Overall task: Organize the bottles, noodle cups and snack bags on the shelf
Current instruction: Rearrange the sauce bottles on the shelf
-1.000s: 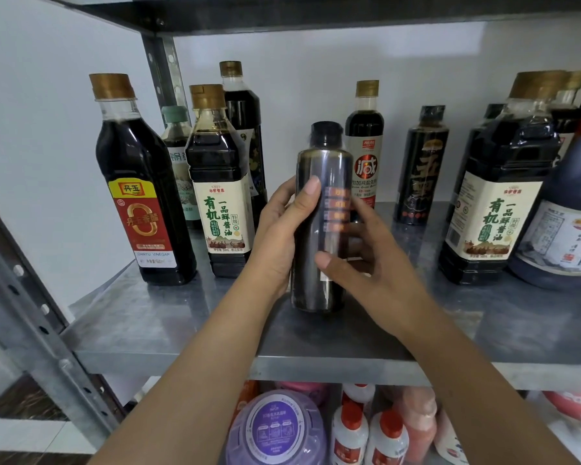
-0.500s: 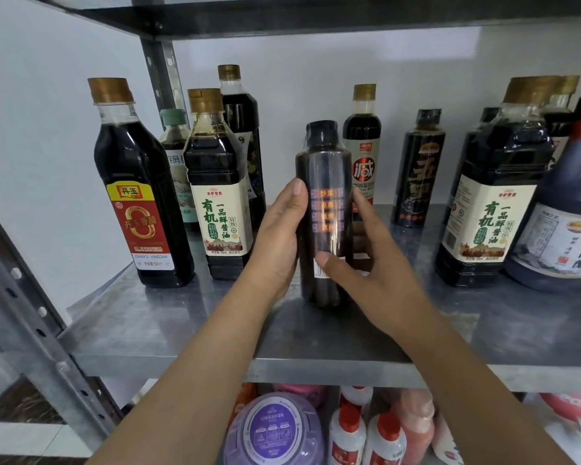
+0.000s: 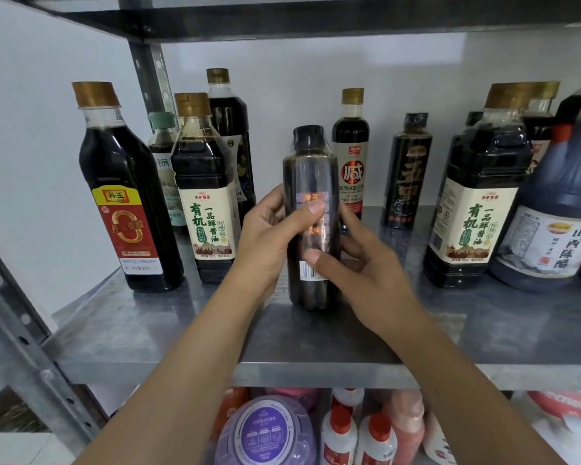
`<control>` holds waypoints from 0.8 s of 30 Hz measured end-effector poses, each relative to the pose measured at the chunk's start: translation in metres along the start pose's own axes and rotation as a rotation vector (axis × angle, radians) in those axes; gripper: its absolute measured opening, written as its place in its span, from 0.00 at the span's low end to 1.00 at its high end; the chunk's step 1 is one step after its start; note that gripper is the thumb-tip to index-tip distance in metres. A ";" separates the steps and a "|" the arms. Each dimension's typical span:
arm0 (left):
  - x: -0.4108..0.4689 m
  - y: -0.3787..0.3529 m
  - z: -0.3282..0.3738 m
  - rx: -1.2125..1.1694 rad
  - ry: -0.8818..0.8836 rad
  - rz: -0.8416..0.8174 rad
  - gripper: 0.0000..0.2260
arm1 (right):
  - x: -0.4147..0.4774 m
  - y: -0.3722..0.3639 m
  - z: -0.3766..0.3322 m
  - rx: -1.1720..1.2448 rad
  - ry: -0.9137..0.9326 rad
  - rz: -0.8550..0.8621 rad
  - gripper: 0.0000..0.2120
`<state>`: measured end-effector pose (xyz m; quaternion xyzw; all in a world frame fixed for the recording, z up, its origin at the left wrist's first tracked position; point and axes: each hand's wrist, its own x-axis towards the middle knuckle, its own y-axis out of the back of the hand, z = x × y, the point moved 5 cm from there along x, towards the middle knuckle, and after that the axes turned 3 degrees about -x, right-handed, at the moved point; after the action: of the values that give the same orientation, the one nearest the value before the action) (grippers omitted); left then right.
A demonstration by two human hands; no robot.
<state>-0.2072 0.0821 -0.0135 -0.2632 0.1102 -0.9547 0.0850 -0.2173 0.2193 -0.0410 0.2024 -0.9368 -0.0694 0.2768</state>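
Observation:
A dark cylindrical sauce bottle with a black cap stands upright on the metal shelf near its middle. My left hand grips its left side, thumb across the orange label. My right hand holds its right side, thumb near the barcode. To the left stand a red-labelled vinegar bottle and a cream-labelled soy sauce bottle. Behind the held bottle is a slim bottle with a red circle label.
A black slim bottle, a second cream-labelled soy bottle and a large vinegar jug stand at the right. Below the shelf sit a purple lidded cup and red-capped white bottles. A perforated upright runs at the left.
The dark bottle has been turned in my hands, so its shiny side has given way to the orange label and barcode. My left thumb now lies across the label.

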 end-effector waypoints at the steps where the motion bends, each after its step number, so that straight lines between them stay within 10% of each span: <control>1: -0.001 -0.001 0.000 0.006 -0.001 0.002 0.17 | 0.000 0.000 0.000 -0.004 -0.002 0.002 0.33; 24: -0.006 -0.002 -0.010 -0.048 0.280 0.049 0.26 | 0.002 0.001 0.006 0.112 -0.159 0.027 0.28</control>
<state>-0.2076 0.0865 -0.0242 -0.1267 0.1503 -0.9767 0.0860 -0.2222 0.2192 -0.0449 0.1988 -0.9608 -0.0291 0.1909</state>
